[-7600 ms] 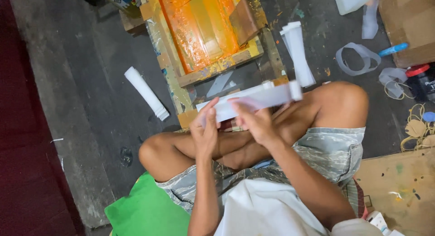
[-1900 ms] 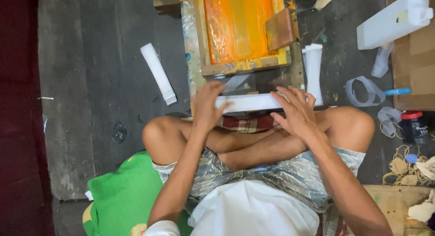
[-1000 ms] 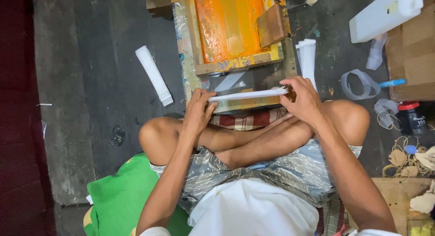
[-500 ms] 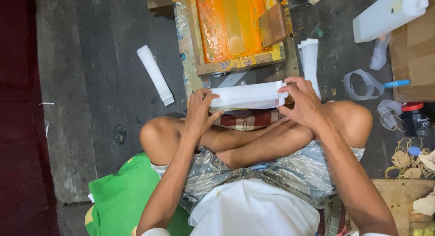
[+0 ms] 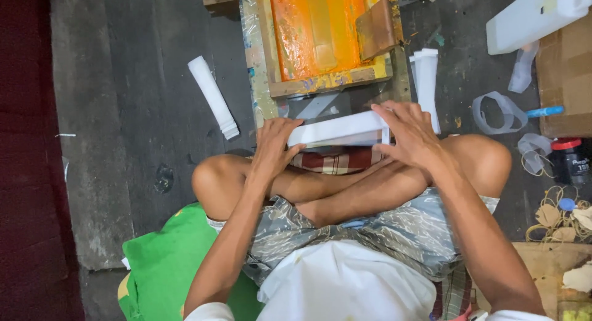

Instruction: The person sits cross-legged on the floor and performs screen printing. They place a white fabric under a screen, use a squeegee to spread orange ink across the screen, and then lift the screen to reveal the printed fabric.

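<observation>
I sit cross-legged on a dark floor. Both hands hold a long white stack of paper strips (image 5: 338, 128) just above my shins. My left hand (image 5: 274, 147) grips its left end and my right hand (image 5: 410, 135) lies over its right end with fingers spread. Just beyond the stack stands a wooden printing frame (image 5: 327, 83) with an orange-inked screen (image 5: 308, 28) and a brown squeegee (image 5: 376, 28) resting in it.
Another white strip bundle (image 5: 213, 96) lies on the floor to the left, a further one (image 5: 427, 80) right of the frame. A white plastic jug (image 5: 530, 16), cardboard box (image 5: 564, 68), tape loops (image 5: 496, 111) and a dark bottle (image 5: 570, 160) sit at right. Green cloth (image 5: 163, 265) lies lower left.
The stack has stayed between my hands just in front of the frame. Over the last second it tilted from edge-on to showing its broad white face, and my fingers shifted along it.
</observation>
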